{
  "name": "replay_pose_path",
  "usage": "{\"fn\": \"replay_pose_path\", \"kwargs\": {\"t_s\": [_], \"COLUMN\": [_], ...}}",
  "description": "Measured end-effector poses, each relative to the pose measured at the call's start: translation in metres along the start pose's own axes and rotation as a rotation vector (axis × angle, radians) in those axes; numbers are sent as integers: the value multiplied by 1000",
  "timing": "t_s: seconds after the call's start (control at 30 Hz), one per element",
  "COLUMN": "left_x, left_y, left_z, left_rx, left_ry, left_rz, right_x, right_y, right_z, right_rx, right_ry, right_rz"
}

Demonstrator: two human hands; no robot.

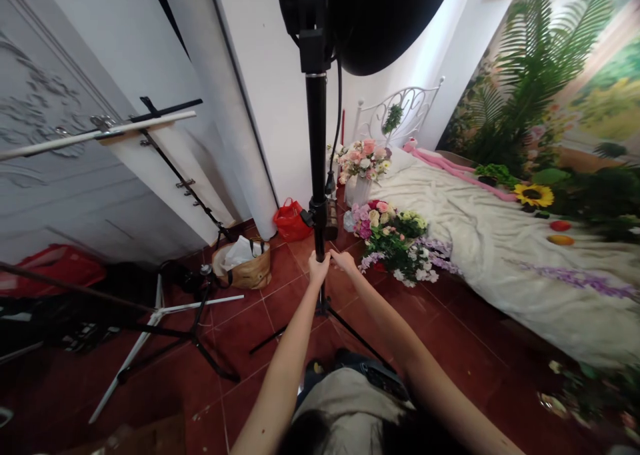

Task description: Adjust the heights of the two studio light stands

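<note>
A black light stand rises upright in front of me, with a large black lamp head on top and a cable hanging beside its pole. My left hand is wrapped round the lower pole, below a clamp knob. Just to the right of the pole is my right hand, its fingers reaching toward it; whether they grip anything is too small to tell. The stand's dark legs spread over the red tiles near my feet.
On the right, a bed with a cream cover bears artificial flowers; bouquets stand beside it. A red bag and a wicker basket sit behind the stand. White and black stand legs spread at left.
</note>
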State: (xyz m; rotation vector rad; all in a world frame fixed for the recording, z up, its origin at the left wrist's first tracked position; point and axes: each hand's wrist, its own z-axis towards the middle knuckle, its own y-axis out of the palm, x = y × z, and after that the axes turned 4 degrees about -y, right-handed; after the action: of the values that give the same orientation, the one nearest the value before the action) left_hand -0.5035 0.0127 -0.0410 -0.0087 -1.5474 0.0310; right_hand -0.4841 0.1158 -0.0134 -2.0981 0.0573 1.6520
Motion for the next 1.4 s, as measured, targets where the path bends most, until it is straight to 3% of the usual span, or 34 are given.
{"fn": "replay_pose_path", "kwargs": {"t_s": [0.13, 0.27, 0.53, 0.9, 1.03, 1.4], "left_x": [3, 6, -8, -10, -8, -3], "left_y": [-3, -5, -4, -3, -2, -3], "left_z": [-2, -3, 3, 7, 6, 4], "left_rx": [-11, -38, -46, -51, -45, -33], "left_ry": [-15, 10, 35, -4, 6, -11], "left_rz": [-3, -12, 30, 36, 45, 63], "right_x": [10, 23, 44, 37, 39, 51], "right_y": [7, 8, -1, -22, -26, -12], "right_z": [-4, -4, -10, -12, -8, -4], "right_rx": [23, -70, -241, -450, -439, -296], "right_ry": [-132, -336, -282, -266, -271, -338], "right_rz": [118, 319, 319, 206, 184, 258]}}
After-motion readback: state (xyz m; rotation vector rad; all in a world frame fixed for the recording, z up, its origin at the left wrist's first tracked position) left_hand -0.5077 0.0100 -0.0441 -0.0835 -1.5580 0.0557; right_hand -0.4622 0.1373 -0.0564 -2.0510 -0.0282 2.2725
